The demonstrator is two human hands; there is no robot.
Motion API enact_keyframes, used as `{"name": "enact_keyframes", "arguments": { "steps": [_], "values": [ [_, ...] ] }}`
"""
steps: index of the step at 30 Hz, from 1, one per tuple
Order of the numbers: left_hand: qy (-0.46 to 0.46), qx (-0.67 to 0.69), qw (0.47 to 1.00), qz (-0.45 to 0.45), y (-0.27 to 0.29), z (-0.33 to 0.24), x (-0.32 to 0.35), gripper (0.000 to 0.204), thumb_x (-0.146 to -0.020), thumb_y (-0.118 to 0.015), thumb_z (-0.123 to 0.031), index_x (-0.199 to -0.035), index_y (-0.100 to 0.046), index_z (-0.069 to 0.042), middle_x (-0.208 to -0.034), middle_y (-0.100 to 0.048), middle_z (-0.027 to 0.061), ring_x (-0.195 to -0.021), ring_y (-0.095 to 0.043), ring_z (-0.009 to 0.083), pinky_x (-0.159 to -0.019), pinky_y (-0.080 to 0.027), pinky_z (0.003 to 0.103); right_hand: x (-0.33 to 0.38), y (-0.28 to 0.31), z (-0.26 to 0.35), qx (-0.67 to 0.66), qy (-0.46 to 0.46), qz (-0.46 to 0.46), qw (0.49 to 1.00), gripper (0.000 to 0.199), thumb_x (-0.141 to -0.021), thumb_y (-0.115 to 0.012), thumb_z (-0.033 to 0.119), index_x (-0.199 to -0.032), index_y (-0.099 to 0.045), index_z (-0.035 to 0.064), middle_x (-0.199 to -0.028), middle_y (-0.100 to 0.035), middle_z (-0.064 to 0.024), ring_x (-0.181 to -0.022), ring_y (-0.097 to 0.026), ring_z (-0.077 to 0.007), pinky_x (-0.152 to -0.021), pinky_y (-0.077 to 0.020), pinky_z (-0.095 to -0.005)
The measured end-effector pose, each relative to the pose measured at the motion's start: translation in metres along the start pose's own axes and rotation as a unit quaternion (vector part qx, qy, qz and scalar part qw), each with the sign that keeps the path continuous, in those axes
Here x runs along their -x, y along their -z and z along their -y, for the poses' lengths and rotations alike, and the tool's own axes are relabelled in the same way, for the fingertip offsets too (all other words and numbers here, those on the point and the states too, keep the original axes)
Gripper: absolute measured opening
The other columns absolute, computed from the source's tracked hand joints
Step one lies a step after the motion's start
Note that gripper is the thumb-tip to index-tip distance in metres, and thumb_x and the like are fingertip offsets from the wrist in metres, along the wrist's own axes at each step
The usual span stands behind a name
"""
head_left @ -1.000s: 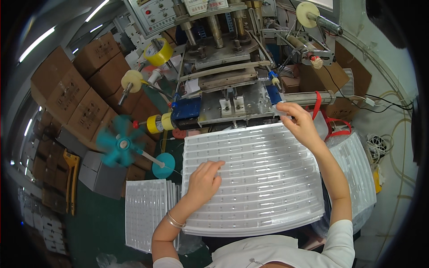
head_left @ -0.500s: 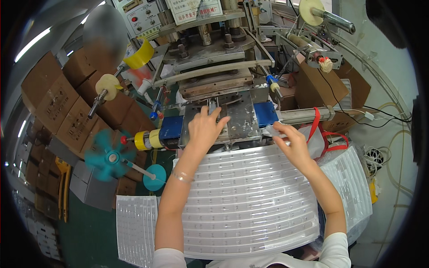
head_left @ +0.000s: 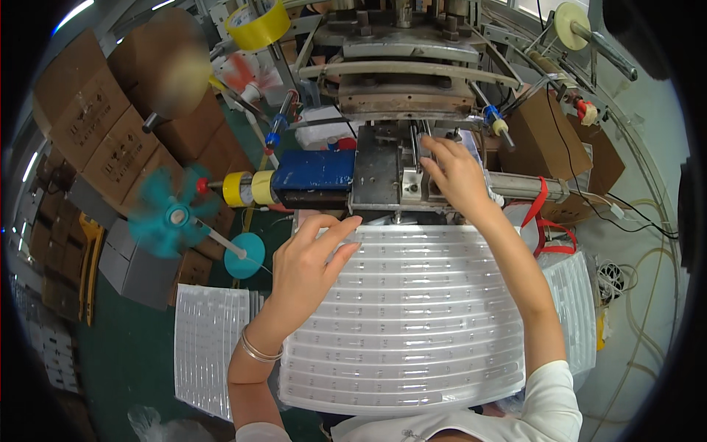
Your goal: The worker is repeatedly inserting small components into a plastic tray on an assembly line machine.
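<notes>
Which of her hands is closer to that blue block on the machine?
Left. The left hand hovers just below the blue block, over the white ribbed tray. The right hand reaches into the machine, farther to the block's right.

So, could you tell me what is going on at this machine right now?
A person sits at a metal machine with a white ribbed plastic tray in front of them. The left hand rests open on the tray's far left corner. The right hand reaches up onto the machine's metal bed, fingers spread. More trays are stacked at the left, and a small teal fan spins beside the machine.
</notes>
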State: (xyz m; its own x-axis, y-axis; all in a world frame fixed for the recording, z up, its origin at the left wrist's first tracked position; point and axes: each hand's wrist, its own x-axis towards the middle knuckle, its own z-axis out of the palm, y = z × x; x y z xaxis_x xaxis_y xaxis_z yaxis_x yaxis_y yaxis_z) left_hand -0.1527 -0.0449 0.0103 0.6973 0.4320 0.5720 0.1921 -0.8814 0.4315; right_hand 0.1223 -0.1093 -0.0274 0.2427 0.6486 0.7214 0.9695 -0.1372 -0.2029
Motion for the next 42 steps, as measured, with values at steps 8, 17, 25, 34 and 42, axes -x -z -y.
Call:
{"name": "enact_keyframes", "arguments": {
  "steps": [8,17,25,34,42],
  "values": [
    [-0.025,0.196,0.971,0.134,-0.025,-0.052,0.056,0.027,-0.078,-0.073,-0.014,-0.101,-0.062,-0.005,-0.085,-0.062,0.0068,-0.065,-0.062,0.0230,-0.057,-0.050,0.030,0.074,0.127,0.013,-0.138,-0.082,0.079,0.984,0.016,-0.086,-0.064,0.014,-0.098,-0.065,0.0036,-0.096,-0.065,-0.0081,-0.082,-0.063,-0.0215,-0.064,-0.0495,-0.0291],
    [-0.208,0.105,0.942,0.241,-0.056,-0.129,0.140,0.032,-0.070,-0.059,-0.008,-0.102,-0.063,-0.005,-0.083,-0.062,0.0043,-0.056,-0.056,0.0178,-0.050,-0.039,0.029,0.185,0.226,0.061,-0.060,-0.048,0.257,0.963,0.025,-0.081,-0.066,0.010,-0.106,-0.065,0.0124,-0.085,-0.059,-0.0059,-0.066,-0.060,-0.0222,-0.056,-0.0485,-0.0320],
    [-0.229,-0.055,0.933,0.271,-0.106,-0.160,0.180,0.029,-0.069,-0.061,-0.009,-0.097,-0.057,-0.006,-0.071,-0.049,0.0029,-0.058,-0.051,0.0145,-0.055,-0.038,0.028,0.271,0.239,0.051,0.021,0.051,0.484,0.873,0.031,-0.073,-0.059,0.008,-0.102,-0.065,0.0137,-0.093,-0.057,-0.0062,-0.085,-0.062,-0.0220,-0.066,-0.0513,-0.0336],
    [-0.187,0.068,0.927,0.319,-0.104,-0.182,0.170,0.028,-0.070,-0.059,-0.009,-0.098,-0.056,-0.005,-0.084,-0.048,0.0080,-0.070,-0.049,0.0192,-0.061,-0.038,0.031,0.270,0.256,0.034,-0.047,0.001,0.503,0.863,0.030,-0.072,-0.063,0.004,-0.100,-0.061,0.0113,-0.090,-0.058,-0.0061,-0.083,-0.062,-0.0227,-0.068,-0.0512,-0.0356],
    [-0.248,-0.013,0.940,0.236,-0.147,-0.192,0.174,0.034,-0.075,-0.057,-0.014,-0.108,-0.056,-0.004,-0.100,-0.054,0.0075,-0.087,-0.052,0.0185,-0.081,-0.038,0.035,0.228,0.266,0.027,-0.212,-0.193,0.324,0.902,0.026,-0.070,-0.064,0.001,-0.095,-0.056,0.0018,-0.094,-0.058,-0.0079,-0.084,-0.059,-0.0208,-0.069,-0.0486,-0.0302]
  ]
}}
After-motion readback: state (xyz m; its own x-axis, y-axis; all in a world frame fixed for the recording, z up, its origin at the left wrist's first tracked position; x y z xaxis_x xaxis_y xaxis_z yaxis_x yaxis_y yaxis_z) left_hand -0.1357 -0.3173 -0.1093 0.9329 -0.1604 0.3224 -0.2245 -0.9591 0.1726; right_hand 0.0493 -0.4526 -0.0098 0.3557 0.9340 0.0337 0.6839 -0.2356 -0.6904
